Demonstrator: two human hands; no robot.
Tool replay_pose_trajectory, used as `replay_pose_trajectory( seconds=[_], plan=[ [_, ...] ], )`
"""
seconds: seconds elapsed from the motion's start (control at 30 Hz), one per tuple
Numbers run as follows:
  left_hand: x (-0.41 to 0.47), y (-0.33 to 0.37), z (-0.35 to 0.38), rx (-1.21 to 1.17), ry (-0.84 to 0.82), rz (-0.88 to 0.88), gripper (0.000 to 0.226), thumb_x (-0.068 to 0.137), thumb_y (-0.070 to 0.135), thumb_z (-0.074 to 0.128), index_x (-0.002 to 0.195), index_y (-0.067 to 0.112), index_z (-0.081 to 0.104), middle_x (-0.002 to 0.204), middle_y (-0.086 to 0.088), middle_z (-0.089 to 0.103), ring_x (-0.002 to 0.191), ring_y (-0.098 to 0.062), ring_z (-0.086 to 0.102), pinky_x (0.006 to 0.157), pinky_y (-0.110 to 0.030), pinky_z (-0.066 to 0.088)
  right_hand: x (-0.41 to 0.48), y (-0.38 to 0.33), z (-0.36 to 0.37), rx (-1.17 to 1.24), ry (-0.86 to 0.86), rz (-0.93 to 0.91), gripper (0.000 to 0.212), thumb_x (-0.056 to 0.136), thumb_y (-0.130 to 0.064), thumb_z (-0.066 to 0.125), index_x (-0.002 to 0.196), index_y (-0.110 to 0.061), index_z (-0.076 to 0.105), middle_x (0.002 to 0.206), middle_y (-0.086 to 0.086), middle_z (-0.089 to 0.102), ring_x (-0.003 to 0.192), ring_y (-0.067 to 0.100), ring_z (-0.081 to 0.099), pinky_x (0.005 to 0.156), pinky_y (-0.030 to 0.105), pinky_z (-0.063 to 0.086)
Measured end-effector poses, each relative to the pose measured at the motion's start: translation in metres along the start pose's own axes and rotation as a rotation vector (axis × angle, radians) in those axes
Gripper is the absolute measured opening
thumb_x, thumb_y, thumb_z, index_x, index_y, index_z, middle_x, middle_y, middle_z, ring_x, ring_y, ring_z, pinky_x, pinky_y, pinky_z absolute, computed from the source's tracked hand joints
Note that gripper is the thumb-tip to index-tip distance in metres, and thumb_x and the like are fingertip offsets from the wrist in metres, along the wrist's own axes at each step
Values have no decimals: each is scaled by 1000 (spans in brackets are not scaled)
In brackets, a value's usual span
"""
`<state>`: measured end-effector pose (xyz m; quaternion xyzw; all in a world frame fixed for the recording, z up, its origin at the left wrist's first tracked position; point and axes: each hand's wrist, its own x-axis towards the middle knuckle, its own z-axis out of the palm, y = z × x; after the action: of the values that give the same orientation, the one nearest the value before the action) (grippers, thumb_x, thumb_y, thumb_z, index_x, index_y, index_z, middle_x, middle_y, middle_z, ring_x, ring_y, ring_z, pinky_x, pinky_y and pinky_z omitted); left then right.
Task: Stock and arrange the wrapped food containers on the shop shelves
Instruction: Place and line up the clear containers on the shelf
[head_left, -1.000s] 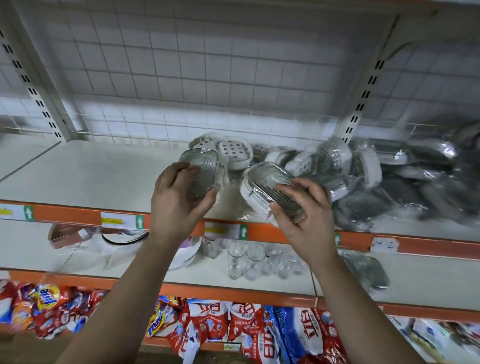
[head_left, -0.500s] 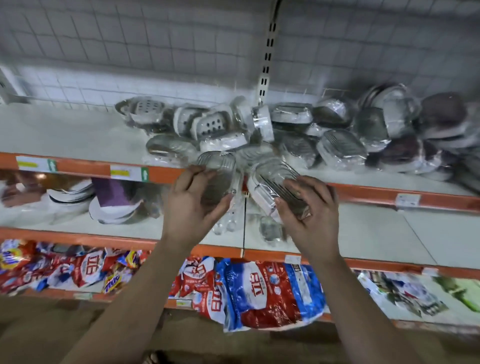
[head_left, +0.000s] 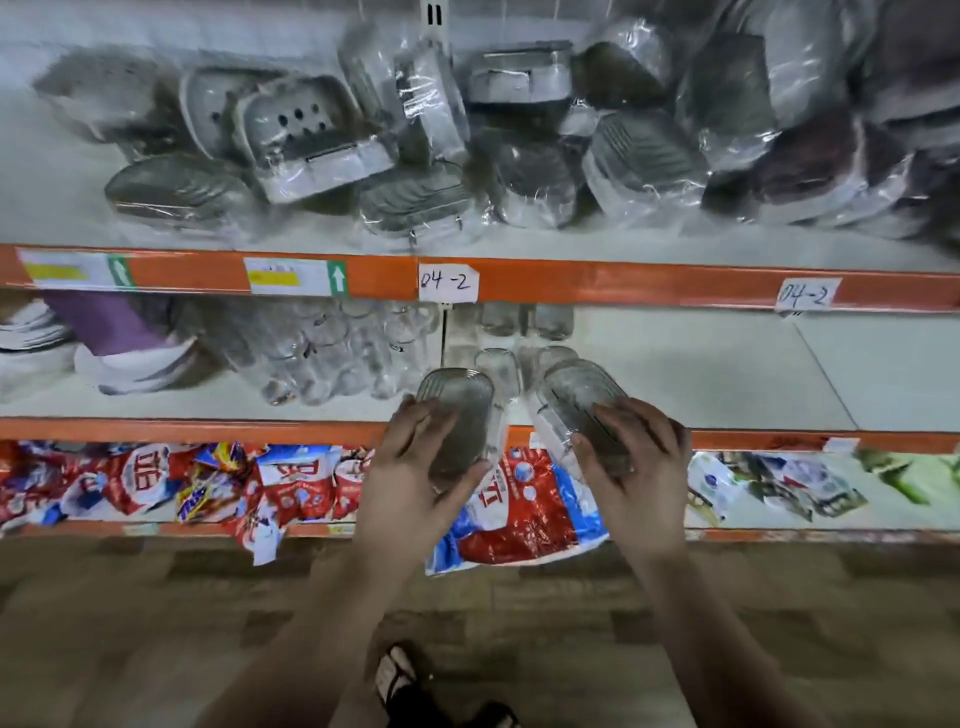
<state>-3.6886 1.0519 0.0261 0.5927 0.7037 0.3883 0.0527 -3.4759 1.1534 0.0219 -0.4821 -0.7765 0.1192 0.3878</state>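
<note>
My left hand (head_left: 415, 478) grips a clear, ribbed wrapped container (head_left: 456, 410) held upright in front of the middle shelf's edge. Just to its right, my right hand (head_left: 636, 467) holds a second wrapped container (head_left: 576, 397), tilted with its top leaning left. The two containers are close together but apart. On the upper shelf (head_left: 623, 254) lies a loose pile of wrapped containers (head_left: 395, 156), grey and white on the left, dark brown ones (head_left: 810, 166) at the right.
The middle shelf (head_left: 727, 364) holds clear glasses (head_left: 332, 353) and white and purple bowls (head_left: 114, 343) at the left. Orange shelf edges carry "04-2" labels (head_left: 448, 281). Red and blue packets (head_left: 291, 483) fill the bottom shelf. A sandalled foot (head_left: 400, 680) stands on the wooden floor.
The view has tilted down and shifted right. Both hands, each still holding its container, have come down from the upper shelf's edge to the level of the middle shelf's edge.
</note>
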Motion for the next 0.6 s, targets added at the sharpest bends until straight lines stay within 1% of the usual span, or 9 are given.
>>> replay_pose_trajectory(
  seconds=[0.1, 0.13, 0.17, 0.23, 0.3, 0.37, 0.4, 0.5, 0.6],
  plan=[
    [8, -22, 43, 14, -17, 8, 68, 88, 62, 48, 125, 6, 64, 132, -12, 56, 131, -31, 48, 104, -33, 42, 8, 37, 31, -54, -71, 83, 45, 84, -48, 55, 107, -13, 73, 116, 7, 66, 111, 34, 58, 98, 12, 21],
    [10, -30, 59, 19, -16, 14, 69, 88, 60, 49, 124, 4, 64, 132, -13, 57, 133, -32, 47, 105, -37, 41, 10, 50, 42, -73, -87, 88, 46, 84, -48, 54, 107, -13, 73, 115, 7, 67, 110, 34, 58, 98, 15, 23],
    [13, -39, 74, 15, -16, 18, 67, 87, 57, 52, 124, 2, 65, 133, -14, 57, 133, -33, 46, 105, -39, 41, 13, 61, 54, -93, -91, 83, 46, 84, -48, 53, 105, -12, 74, 113, 8, 67, 107, 32, 60, 98, 21, 28],
    [20, -53, 100, 14, -20, 26, 65, 86, 51, 57, 122, -2, 64, 134, -14, 57, 134, -33, 46, 107, -38, 42, 19, 79, 75, -120, -76, 58, 43, 84, -45, 55, 102, -11, 75, 109, 9, 68, 102, 27, 62, 95, 34, 36],
    [27, -69, 126, 45, -37, 30, 66, 86, 51, 56, 122, -4, 64, 134, -13, 58, 134, -32, 46, 107, -37, 42, 24, 95, 96, -128, -52, 54, 40, 84, -43, 56, 100, -11, 75, 107, 10, 68, 100, 21, 57, 92, 39, 39],
    [35, -82, 147, 80, -48, 28, 68, 87, 53, 53, 122, -4, 64, 132, -12, 60, 133, -30, 47, 106, -36, 42, 28, 109, 114, -143, -29, 54, 33, 84, -38, 62, 99, -11, 75, 107, 11, 68, 100, 15, 51, 91, 41, 41],
    [40, -89, 158, 88, -44, 30, 68, 87, 53, 53, 122, -4, 64, 131, -12, 61, 133, -30, 47, 107, -35, 42, 29, 117, 123, -150, -31, 62, 30, 84, -35, 66, 100, -11, 74, 109, 11, 68, 101, 17, 53, 92, 41, 41],
    [59, -108, 184, 78, 1, 51, 64, 86, 48, 59, 121, -6, 64, 127, -15, 62, 128, -31, 52, 108, -32, 41, 35, 139, 144, -166, -84, 109, 29, 87, -32, 70, 107, -12, 73, 117, 11, 65, 106, 29, 59, 97, 40, 36],
    [88, -121, 203, 91, 27, 63, 63, 87, 48, 59, 121, -6, 64, 127, -17, 61, 126, -31, 53, 107, -37, 42, 36, 154, 159, -212, -122, 111, 32, 87, -34, 72, 111, -14, 72, 121, 10, 63, 110, 38, 56, 97, 36, 33]
  ],
)
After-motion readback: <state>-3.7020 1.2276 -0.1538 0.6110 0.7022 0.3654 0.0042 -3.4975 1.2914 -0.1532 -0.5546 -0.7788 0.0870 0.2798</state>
